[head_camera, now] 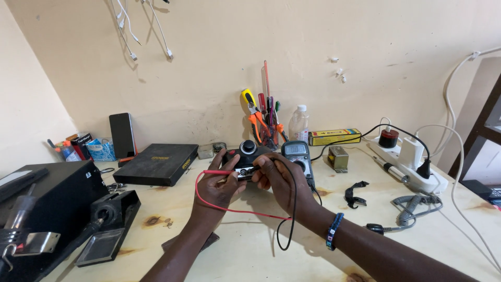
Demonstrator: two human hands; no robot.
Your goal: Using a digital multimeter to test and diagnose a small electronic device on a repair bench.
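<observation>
A: Start with the big things; where does it all sit?

B: On a pale wooden workbench point(250, 245) against a cream wall; a flat black case point(156, 163) lies to the left, a white power strip point(412, 164) to the right, and a cup of pliers and screwdrivers point(265, 122) stands at the back.

A: And the thing being worked on?

B: A small black device with a round knob point(246, 152) sits in the middle of the bench, just beyond both hands; a multimeter point(299, 156) stands just beside it on its right, touching or nearly so.

A: How do the hands lie to it?

B: Both are at its near edge; the left hand point(219, 183) is closed around the red probe point(216, 172), whose long axis runs nearly level, left to right, its tip pointing in toward the device's front; the right hand point(282, 180) is curled over the device from the right, with the black lead point(292, 209) trailing from under it; I judge it pinches the black probe, though the fingers hide it.

A: Which is nearer?

B: About equal; the tips meet between the thumbs; the red lead point(229, 209) loops back below the wrists.
</observation>
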